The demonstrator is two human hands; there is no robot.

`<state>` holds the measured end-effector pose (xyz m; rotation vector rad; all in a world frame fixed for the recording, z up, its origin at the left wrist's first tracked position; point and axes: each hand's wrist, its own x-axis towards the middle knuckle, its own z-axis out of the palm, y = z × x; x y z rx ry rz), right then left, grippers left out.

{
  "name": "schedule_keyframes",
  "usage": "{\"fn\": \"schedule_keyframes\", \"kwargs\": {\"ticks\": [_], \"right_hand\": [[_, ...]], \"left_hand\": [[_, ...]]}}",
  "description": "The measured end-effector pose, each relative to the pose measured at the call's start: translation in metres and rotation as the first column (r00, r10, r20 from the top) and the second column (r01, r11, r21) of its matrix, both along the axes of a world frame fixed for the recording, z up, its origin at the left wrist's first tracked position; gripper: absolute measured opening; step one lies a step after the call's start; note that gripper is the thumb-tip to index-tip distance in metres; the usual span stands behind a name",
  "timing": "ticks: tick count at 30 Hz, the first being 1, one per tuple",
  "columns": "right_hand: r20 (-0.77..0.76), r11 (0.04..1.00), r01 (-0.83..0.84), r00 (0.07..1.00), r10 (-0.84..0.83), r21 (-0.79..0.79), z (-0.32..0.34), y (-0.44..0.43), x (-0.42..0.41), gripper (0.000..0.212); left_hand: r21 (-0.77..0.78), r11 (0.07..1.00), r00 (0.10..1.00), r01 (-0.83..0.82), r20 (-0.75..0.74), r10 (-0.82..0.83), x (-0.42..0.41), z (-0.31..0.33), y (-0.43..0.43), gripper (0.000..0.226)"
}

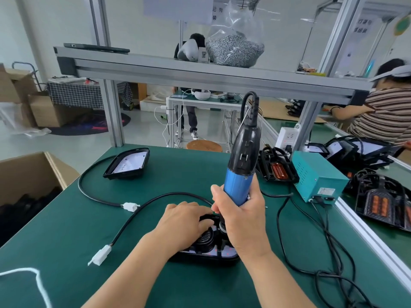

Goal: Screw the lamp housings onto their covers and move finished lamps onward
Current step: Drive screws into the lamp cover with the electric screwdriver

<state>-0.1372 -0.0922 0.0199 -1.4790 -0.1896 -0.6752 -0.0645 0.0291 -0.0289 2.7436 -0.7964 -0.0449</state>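
Note:
A black lamp (209, 252) lies on the green table (66, 230) in front of me, its housing facing up, mostly hidden under my hands. My left hand (184, 223) presses down on the housing with curled fingers. My right hand (242, 218) grips the blue-and-black electric screwdriver (242, 161), held upright with its tip down on the lamp. A second lamp part (127, 163) with a white inner plate lies at the far left of the table, its black cable (89, 190) ending in a white connector (130, 206).
An open cardboard box (29, 174) stands left of the table. A teal power supply (318, 176) and more lamp parts (278, 167) sit to the right, with black cables (311, 252) trailing across. A bag of screws (234, 50) rests on the overhead shelf. A person in a striped shirt (387, 114) works at right.

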Motion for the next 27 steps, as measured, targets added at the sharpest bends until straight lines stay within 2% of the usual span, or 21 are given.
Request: {"fn": "schedule_keyframes", "kwargs": {"ticks": [11, 17, 22, 27], "right_hand": [[0.007, 0.999, -0.029, 1.000, 0.029, -0.046, 0.002, 0.004, 0.001, 0.024], [-0.035, 0.995, -0.048, 0.998, 0.045, -0.093, -0.004, 0.007, 0.000, 0.026], [-0.067, 0.988, -0.058, 0.997, 0.049, -0.143, -0.006, 0.010, 0.000, 0.028], [-0.076, 0.987, -0.065, 0.996, 0.054, -0.144, -0.007, 0.013, 0.003, 0.028]], "left_hand": [[-0.028, 1.000, 1.000, -0.001, -0.021, 0.001, 0.000, 0.000, 0.001, 0.027], [-0.023, 1.000, 1.000, 0.003, -0.012, -0.003, -0.001, 0.002, 0.000, 0.009], [-0.009, 1.000, 1.000, -0.017, 0.010, 0.017, 0.000, 0.001, -0.001, 0.022], [-0.091, 0.995, 0.998, -0.029, 0.045, 0.033, -0.004, -0.001, 0.000, 0.014]]}}
